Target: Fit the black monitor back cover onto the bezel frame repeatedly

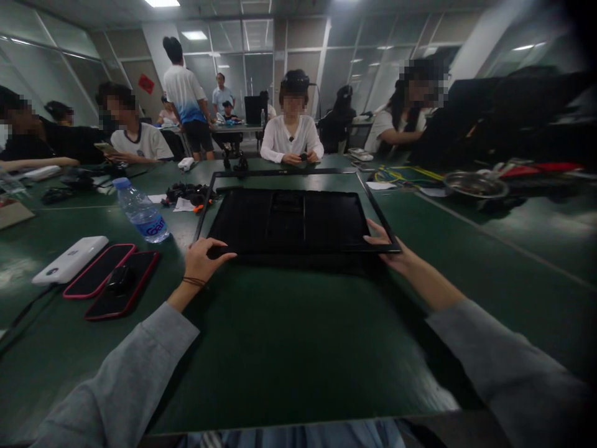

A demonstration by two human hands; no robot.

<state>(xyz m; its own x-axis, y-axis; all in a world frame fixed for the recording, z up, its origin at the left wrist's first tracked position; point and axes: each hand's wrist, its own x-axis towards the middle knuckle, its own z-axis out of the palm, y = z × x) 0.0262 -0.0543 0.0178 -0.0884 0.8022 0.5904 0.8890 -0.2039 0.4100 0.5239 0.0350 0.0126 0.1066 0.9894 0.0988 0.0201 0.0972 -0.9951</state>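
Observation:
Between my hands is a thin black rectangular frame that looks like a monitor bezel (326, 172). My left hand (201, 261) pinches its near left corner between thumb and fingers. At the near right corner, my right hand (390, 247) grips the bezel, thumb on top and fingers partly hidden beneath. Through the bezel's opening shows a black panel like a monitor back cover (242, 218), lying on the green table (298, 348). The bezel appears tilted or raised over this cover; whether they touch along the near edge I cannot tell.
To the left stand a water bottle (142, 211), a white device (69, 260) with a cable, and two red-edged phones (100, 270). Black cables (186, 194) lie beyond. A metal bowl (476, 185) and yellow wires (410, 174) are at right. A person (292, 134) sits opposite.

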